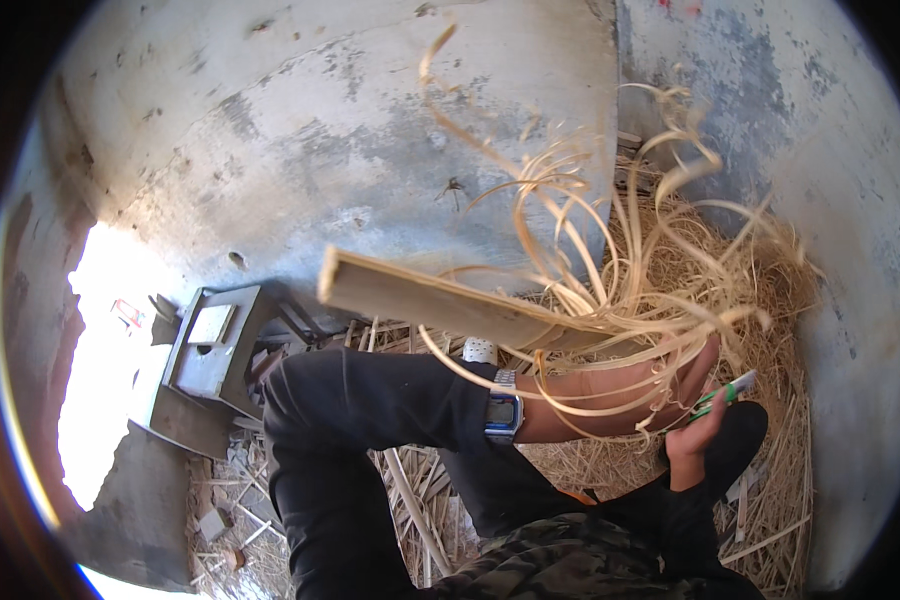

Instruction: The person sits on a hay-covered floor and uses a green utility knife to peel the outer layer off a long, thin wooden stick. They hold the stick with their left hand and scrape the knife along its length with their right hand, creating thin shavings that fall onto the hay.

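Though two hands (660, 385) (692, 440), one knife (733, 391)

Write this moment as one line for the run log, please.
left hand: holds pale slat | right hand: holds green-handled knife | curled strips: around left hand and slat | shavings: heaped beside wall

No text, label, number or sign is showing legibly: the wristwatch (504, 413) is presenting a display too small to make out, and faint red marks (666, 4) high on the wall (770, 80) are forming nothing readable.
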{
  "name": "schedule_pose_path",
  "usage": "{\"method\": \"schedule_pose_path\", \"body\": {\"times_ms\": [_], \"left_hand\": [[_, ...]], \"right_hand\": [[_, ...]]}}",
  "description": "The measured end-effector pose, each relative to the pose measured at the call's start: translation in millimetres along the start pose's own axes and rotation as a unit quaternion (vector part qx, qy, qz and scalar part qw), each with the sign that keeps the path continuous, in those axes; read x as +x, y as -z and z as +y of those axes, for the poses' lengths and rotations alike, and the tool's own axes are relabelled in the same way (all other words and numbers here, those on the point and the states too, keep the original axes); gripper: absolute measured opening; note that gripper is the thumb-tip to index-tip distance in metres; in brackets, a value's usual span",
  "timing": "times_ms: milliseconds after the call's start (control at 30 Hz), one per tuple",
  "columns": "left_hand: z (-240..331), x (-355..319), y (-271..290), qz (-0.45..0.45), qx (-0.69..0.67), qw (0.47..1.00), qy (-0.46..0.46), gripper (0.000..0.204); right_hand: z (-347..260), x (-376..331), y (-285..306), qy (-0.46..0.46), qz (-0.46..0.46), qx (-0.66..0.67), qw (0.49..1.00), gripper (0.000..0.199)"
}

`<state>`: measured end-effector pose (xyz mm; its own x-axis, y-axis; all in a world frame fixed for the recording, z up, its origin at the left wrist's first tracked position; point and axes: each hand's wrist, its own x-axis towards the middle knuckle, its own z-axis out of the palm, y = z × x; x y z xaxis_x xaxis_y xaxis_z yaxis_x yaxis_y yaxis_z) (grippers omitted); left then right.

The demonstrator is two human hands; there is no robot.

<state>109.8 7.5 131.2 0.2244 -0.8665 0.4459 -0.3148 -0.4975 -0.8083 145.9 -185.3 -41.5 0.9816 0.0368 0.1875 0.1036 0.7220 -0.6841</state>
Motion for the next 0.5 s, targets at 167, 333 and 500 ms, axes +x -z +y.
{"method": "schedule_pose_path", "body": {"times_ms": [167,333,500], "left_hand": [[-14.8,-11.9,-1.8,0.039,0.047,0.998,0.002,0.054],[-25.1,-35.6,1.3,0.015,0.076,0.997,0.031,0.048],[-25.5,-80.6,13.3,-0.104,-0.251,0.909,0.315,0.036]], "right_hand": [[-17.5,29.3,-31.3,-0.074,0.024,0.049,0.996,0.034],[-7.1,38.1,-59.1,-0.057,0.050,0.063,0.995,0.025],[-5.7,45.2,-67.0,0.048,0.019,0.000,0.999,0.026]]}}
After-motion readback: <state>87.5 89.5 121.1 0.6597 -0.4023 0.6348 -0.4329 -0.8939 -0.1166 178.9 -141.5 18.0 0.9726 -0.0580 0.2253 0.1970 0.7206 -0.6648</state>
